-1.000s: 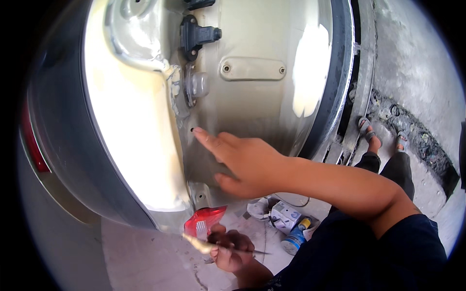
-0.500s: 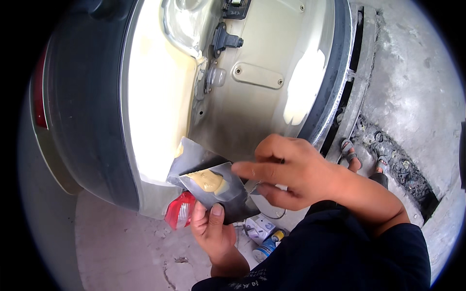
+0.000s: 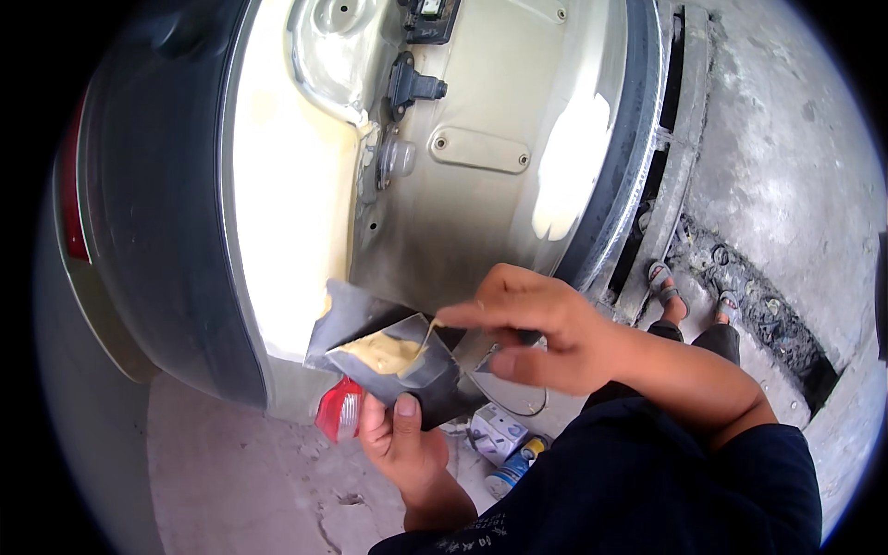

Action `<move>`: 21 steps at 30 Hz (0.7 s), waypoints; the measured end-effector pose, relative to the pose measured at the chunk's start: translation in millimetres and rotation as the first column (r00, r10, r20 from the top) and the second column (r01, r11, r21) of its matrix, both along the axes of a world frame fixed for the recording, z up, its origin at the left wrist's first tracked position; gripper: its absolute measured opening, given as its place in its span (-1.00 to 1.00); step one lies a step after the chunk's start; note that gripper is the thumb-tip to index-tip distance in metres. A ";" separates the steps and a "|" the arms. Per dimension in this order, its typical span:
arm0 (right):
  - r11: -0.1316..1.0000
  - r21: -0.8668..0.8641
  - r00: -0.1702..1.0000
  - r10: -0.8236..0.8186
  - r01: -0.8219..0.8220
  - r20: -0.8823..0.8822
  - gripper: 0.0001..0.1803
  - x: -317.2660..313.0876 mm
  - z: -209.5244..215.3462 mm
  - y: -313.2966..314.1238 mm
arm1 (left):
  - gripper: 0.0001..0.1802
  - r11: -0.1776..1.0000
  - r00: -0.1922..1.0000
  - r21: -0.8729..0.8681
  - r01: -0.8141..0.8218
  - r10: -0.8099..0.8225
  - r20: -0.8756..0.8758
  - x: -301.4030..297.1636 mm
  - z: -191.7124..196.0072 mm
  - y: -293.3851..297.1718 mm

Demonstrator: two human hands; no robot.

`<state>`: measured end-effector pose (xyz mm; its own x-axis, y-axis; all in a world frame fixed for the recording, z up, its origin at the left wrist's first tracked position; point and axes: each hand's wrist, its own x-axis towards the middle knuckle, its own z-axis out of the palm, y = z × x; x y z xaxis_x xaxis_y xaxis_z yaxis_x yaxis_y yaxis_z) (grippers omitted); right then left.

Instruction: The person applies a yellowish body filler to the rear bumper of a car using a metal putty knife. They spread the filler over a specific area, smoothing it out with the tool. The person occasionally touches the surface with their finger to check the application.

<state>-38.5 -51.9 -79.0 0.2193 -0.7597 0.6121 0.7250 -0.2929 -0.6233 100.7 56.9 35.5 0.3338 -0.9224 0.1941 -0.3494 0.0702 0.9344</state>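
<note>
My left hand (image 3: 407,449) pinches a dark flat putty spreader (image 3: 430,388) between thumb and fingers. Beige putty (image 3: 377,352) lies in a lump across its upper face. Behind it, partly covered, is a second dark flat plate (image 3: 353,307), with its far corner beside the pale car panel (image 3: 287,185); whether they touch I cannot tell. My right hand (image 3: 555,328) holds nothing, its index finger stretched toward the spreader's right corner and its thumb apart. Some putty sticks to that fingertip, with a thin strand running down to the spreader.
The car's dark grey bumper (image 3: 157,213) curves along the left. Below the plates is a red and clear lamp (image 3: 339,410). On the floor stand a small white box (image 3: 497,433) and a blue can (image 3: 506,475). A broken trench (image 3: 777,324) runs at right, near sandalled feet (image 3: 668,289).
The right fingertip has come slightly left and now carries putty, drawing out a strand. The putty lump looks spread wider over the spreader. Both plates sit a little lower and further left.
</note>
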 end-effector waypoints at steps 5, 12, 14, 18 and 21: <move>0.656 0.272 0.682 0.520 -0.705 0.515 -0.44 10.4 -1.5 -21.8 | -0.52 0.997 1.000 -0.078 0.013 -0.011 0.027 7.0 1.3 6.1; 0.939 0.343 1.000 0.005 0.001 -0.016 -0.40 38.9 23.7 -53.5 | -0.51 0.985 0.993 -0.155 0.079 -0.065 0.097 17.2 -1.6 12.5; 0.946 0.309 0.993 -0.069 0.094 -0.091 -0.39 42.1 25.1 -60.7 | -0.49 0.977 0.992 -0.206 -0.053 0.076 0.105 11.7 -5.0 9.7; 0.953 0.233 0.971 -0.152 0.194 -0.185 -0.36 48.9 28.2 -66.1 | -0.47 0.964 0.987 -0.248 -0.092 0.120 0.103 19.4 -6.7 14.2; 0.955 0.204 0.956 -0.162 0.214 -0.246 -0.33 48.6 31.6 -69.0 | -0.44 0.962 0.987 -0.259 -0.084 0.115 0.107 25.0 -8.5 15.6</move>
